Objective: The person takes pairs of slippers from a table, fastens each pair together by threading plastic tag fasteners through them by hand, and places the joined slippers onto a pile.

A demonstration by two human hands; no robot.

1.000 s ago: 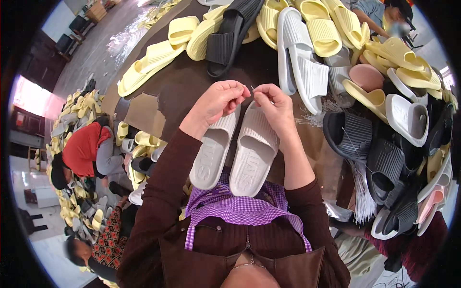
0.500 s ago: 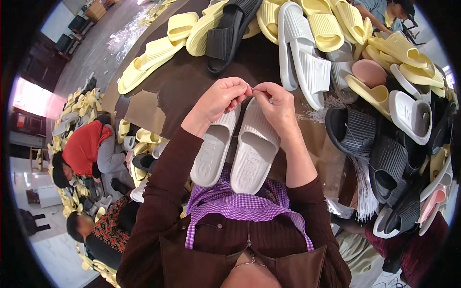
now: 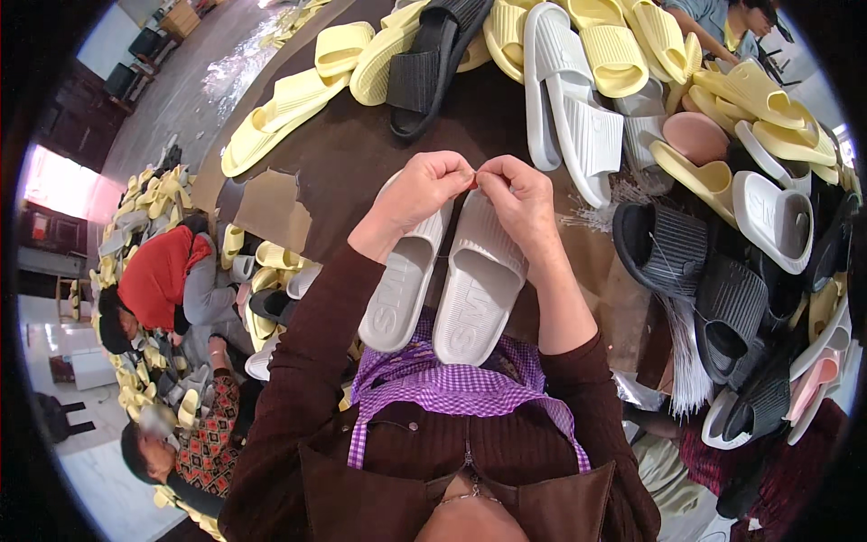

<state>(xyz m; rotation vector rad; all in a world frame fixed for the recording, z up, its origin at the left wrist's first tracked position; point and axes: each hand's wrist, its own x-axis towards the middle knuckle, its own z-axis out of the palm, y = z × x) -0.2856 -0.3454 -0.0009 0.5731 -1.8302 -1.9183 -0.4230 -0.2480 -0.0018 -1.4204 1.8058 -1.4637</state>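
Observation:
A pair of light grey slide slippers, the left one and the right one, lies side by side in front of my body, toes pointing away. Over their toe ends, my left hand and my right hand meet, thumbs and forefingers pinched with the tips almost touching. Whatever sits in the pinch is too small to make out. A thin strand shows in the gap between the two slippers. My wrists partly cover the slippers' upper straps.
Yellow slippers, a black slipper and white slippers line the brown table's far side. At right are piled black slippers and a bundle of thin white strands. Co-workers sit at left among heaped slippers; another is far right.
My left hand has shifted slightly right and its fingers are tucked closer. At left, the co-worker in the patterned top has leaned and stretched an arm forward. The slippers stay in place.

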